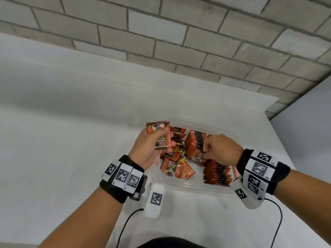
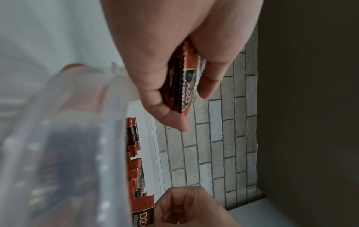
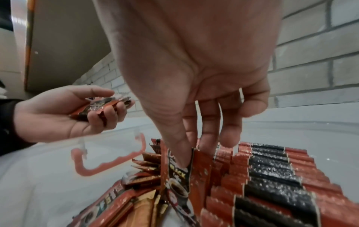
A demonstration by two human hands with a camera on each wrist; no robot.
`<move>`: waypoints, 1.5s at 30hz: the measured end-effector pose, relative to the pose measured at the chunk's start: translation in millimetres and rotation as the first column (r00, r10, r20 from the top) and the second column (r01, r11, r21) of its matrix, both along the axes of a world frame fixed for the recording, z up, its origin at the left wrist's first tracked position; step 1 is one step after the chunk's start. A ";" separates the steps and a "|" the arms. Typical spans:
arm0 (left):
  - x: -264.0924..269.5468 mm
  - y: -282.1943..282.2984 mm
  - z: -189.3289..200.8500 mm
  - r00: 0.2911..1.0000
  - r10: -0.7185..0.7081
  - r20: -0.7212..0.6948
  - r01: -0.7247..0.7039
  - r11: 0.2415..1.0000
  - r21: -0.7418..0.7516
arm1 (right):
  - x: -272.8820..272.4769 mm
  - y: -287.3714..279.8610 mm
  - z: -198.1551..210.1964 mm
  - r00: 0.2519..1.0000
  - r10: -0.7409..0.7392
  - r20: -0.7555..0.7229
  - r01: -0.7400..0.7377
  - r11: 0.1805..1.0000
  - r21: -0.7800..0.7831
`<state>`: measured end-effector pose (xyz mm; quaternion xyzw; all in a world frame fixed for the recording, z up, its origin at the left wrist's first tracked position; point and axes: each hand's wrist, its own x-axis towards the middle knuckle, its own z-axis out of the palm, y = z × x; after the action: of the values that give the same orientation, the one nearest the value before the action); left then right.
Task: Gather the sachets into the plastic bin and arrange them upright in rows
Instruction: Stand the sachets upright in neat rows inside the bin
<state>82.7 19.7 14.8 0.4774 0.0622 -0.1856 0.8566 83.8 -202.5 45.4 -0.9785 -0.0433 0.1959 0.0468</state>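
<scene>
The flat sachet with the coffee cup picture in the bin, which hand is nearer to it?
Left. The left hand hovers just above the flat sachet; the right hand is farther right.

Soft, even light, with faint shadows on the white bench (image 1: 71,140). Brick lines bow at the head view's edges. The plastic bin (image 2: 77,138) blurs heavily in the left wrist view.

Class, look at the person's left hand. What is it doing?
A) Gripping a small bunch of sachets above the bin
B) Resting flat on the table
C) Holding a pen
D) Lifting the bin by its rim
A: the left hand curls round a bunch of sachets over the plastic bin.
</scene>
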 end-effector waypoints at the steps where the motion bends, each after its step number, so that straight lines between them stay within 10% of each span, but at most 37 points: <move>1: 0.1 0.6 -0.2 1.000 0.003 -0.006 -0.003 1.000 -0.006 | 1.7 1.8 -2.0 1.000 0.013 -0.003 -0.013 0.999 -0.040; 10: 2.4 3.2 -1.0 0.999 -0.005 -0.042 0.004 0.999 -0.036 | 10.9 10.1 -11.5 0.992 0.108 -0.068 -0.122 0.959 -0.256; 35: 4.0 2.7 -3.6 0.999 -0.012 -0.043 0.009 0.999 -0.053 | 10.1 4.4 -11.8 0.991 0.134 0.024 -0.127 0.971 -0.204; 45: -0.4 1.8 2.8 0.981 -0.188 -0.041 0.185 0.980 -0.073 | -7.8 9.5 24.7 0.940 -0.066 0.334 -0.068 0.925 0.375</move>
<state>82.2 21.5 17.6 0.4469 0.0310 -0.2786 0.8496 76.1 -193.0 70.1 -0.9697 -0.0884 0.0118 0.2275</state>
